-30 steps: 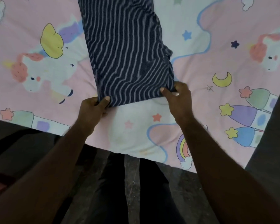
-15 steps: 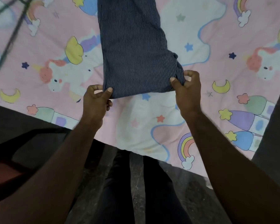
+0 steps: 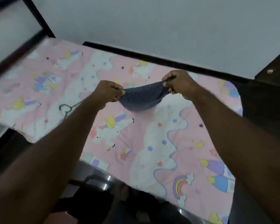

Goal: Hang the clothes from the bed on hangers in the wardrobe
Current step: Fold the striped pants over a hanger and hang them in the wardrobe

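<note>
Both hands are on the navy striped garment [image 3: 141, 99], held in the air over the middle of the bed. Its top edge is pulled into a shallow curve between my fists, and the rest hangs bunched below. It looks clear of the sheet, though from this angle I cannot be sure, nor can I tell what kind of garment it is. My left hand [image 3: 109, 92] pinches the left end of that edge, fingers curled tight around the cloth. My right hand [image 3: 179, 83], a little farther and higher, grips the right end the same way. Neither holds anything else.

I judge this to be the pick-up-and-spread step: the piece is off the bed and held open, but not yet on a hanger. One dark wire hanger [image 3: 69, 108] lies on the pink unicorn-print sheet [image 3: 136, 143] to the left, partly hidden by my left forearm. As I see it, the next move calls for freeing one hand, most likely the left since the hanger is on that side. The right would have to stop the cloth dropping in a heap while the hanger is fed into or under the garment.

Farther out, a dark bed frame [image 3: 152, 59] runs along the far side beneath a plain pale wall [image 3: 152, 21]. At the far right stands a dark cabinet [image 3: 275, 65]; whether it is the wardrobe I cannot tell.
</note>
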Tool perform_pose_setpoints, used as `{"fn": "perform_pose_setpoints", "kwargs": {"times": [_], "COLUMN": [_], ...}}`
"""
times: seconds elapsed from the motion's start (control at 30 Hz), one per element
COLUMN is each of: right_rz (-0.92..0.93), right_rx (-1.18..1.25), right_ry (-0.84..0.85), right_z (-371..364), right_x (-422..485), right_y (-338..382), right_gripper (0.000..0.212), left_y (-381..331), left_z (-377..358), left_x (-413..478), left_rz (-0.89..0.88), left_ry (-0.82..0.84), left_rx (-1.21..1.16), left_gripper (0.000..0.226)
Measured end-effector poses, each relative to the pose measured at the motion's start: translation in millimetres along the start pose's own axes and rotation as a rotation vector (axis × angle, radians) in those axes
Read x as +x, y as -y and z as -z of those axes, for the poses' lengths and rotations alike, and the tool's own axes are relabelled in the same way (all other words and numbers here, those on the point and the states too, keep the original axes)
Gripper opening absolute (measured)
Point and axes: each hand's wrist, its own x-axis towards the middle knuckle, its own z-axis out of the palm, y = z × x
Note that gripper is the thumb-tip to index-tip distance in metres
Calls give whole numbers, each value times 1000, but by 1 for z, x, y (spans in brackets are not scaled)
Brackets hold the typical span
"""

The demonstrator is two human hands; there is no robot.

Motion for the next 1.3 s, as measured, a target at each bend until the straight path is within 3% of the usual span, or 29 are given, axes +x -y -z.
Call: {"fn": "perform_pose_setpoints", "kwargs": {"times": [0.2, 0.37, 0.5, 0.7, 1.03, 1.17, 1.3], "right_rz": [117, 143, 99, 108, -27, -19, 51], "right_rx": [121, 154, 147, 420, -69, -125, -2], "right_ry": [-61, -65, -29, -51, 64, 4, -50], "right_z": [44, 59, 67, 85, 95, 84, 78], "right_x": [-11, -28, -39, -51, -58, -56, -54], "right_y": [67, 77, 85, 117, 185, 194, 191], "right_gripper": [10, 8, 11, 8, 14, 18, 25], "left_y": [-78, -94, -107, -137, -179, -177, -164], "left_z": [28, 26, 31, 57, 82, 85, 90], "left_x": [-31, -62, -77, -99, -111, -115, -115], "left_rz": [-252, -256, -275, -413, -537, -550, -482], "left_ry": [-148, -297, -360, -466, -586, -567, -520], "left_rx": [559, 697, 667, 578, 501, 383, 116], "left_gripper": [16, 22, 27, 36, 29, 19, 7]}}
